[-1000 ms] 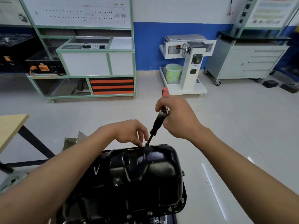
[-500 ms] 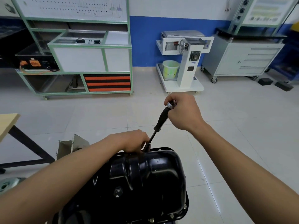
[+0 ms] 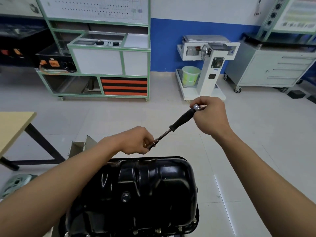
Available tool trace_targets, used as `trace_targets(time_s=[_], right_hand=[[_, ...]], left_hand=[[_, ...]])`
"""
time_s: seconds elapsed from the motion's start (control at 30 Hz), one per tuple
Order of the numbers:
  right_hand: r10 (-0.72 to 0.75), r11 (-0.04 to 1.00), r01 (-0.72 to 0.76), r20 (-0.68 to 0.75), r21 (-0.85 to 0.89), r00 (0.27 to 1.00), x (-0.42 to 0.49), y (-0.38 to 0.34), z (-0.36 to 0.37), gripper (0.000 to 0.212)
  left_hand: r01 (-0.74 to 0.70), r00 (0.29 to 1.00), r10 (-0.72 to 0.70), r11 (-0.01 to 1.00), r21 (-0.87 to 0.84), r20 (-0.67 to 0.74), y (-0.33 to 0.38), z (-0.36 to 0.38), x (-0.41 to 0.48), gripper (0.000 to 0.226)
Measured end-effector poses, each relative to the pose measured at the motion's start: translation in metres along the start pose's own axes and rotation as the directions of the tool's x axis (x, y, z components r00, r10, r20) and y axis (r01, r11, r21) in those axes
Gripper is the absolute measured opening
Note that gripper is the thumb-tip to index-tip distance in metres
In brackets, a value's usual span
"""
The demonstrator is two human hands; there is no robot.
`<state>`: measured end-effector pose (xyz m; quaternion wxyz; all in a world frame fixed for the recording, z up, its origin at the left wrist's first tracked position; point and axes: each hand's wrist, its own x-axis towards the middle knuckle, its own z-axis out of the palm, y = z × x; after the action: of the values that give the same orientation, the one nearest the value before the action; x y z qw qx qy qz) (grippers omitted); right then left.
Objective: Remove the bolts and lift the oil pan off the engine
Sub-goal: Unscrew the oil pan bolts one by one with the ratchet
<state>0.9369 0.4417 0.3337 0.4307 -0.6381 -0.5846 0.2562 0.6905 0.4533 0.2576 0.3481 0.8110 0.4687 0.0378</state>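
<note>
Pale floor tiles [image 3: 171, 117] run back to a blue-and-white wall, with a green-framed bench [image 3: 102, 72] far left, a white stand [image 3: 208, 65] at the middle and a grey cabinet [image 3: 273, 69] far right. A wooden table [image 3: 12, 124] juts in from the left edge.

A second ago the tip of the socket driver [image 3: 182, 120] sits down on the far rim of the oil pan [image 3: 153, 185]. Now the driver is up in the air, clear of the rim and leaning more steeply to the right. That suggests the far-rim bolt is out of its thread, though whether it sits in the socket cannot be told, since the left hand covers that end.

The right hand [image 3: 212, 117] curls round the top of the black handle, thumb and fingers closed on the metal cap. The left hand [image 3: 135, 141] pinches the lower socket end, fingers wrapped close about it.

The pan lies near and below both hands, apart from the tool, its far rim just under the left hand. It looks still seated, and several bolts [image 3: 158, 230] show along its near rim, so more undoing is probably needed before any lift.
</note>
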Motion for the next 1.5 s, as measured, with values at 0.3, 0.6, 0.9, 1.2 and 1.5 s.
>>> trace_targets(time_s=[0.3,0.6,0.9,1.2,1.5], right_hand=[[0.266,0.872,-0.294,0.125,0.391,0.956,0.009,-0.057,0.045,0.042],[0.210,0.840,-0.343,0.333,0.419,0.919,-0.043,-0.179,0.224,0.054],[0.147,0.877,-0.366,0.552,0.311,0.821,-0.147,-0.239,0.459,0.043],[0.284,0.889,-0.442,0.614,0.119,0.737,-0.242,-0.221,0.599,0.041],[0.261,0.922,-0.379,0.586,0.085,0.767,-0.232,-0.200,0.603,0.045]], left_hand=[[-0.104,0.894,-0.197,0.782,-0.614,-0.403,-0.039,-0.045,-0.121,0.037],[-0.090,0.704,-0.394,0.775,-0.625,-0.590,-0.171,-0.080,-0.305,0.014],[0.431,0.187,-0.878,0.477,-0.766,-0.441,-0.395,0.000,-0.538,0.002],[0.650,-0.047,-0.959,0.182,-0.738,-0.278,-0.507,0.096,-0.592,0.019],[0.603,-0.107,-0.957,0.154,-0.783,-0.270,-0.535,0.109,-0.580,0.025]])
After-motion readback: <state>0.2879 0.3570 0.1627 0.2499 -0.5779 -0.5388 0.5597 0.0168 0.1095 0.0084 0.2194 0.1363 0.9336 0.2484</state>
